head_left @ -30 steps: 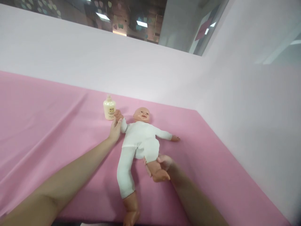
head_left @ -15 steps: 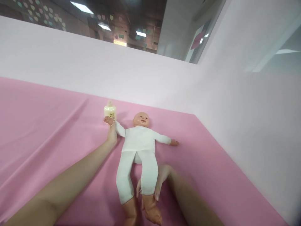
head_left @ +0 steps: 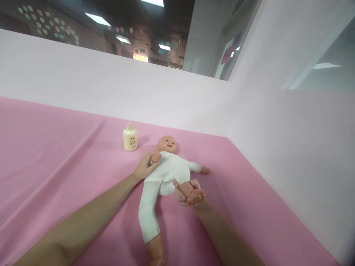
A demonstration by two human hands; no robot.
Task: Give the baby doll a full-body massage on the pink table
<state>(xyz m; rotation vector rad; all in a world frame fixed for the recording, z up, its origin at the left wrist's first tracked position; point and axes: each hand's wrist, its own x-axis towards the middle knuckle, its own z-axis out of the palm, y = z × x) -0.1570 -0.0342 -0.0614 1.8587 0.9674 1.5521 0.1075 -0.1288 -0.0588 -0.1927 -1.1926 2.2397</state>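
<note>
A baby doll in a white bodysuit lies on its back on the pink sheet, head toward the wall. My left hand grips the doll's near arm, which is folded across its chest. My right hand is wrapped round the doll's bent leg near the foot, which is pushed up toward the belly. The other leg lies straight, pointing toward me. A small cream bottle stands upright to the left of the doll's head, apart from both hands.
White partition walls close off the back and right side of the pink surface and meet in a corner behind the doll. The sheet has long creases on the left.
My left hand brought the doll's arm from outstretched near the bottle in over its chest. My right hand bent the straight leg up toward the belly.
</note>
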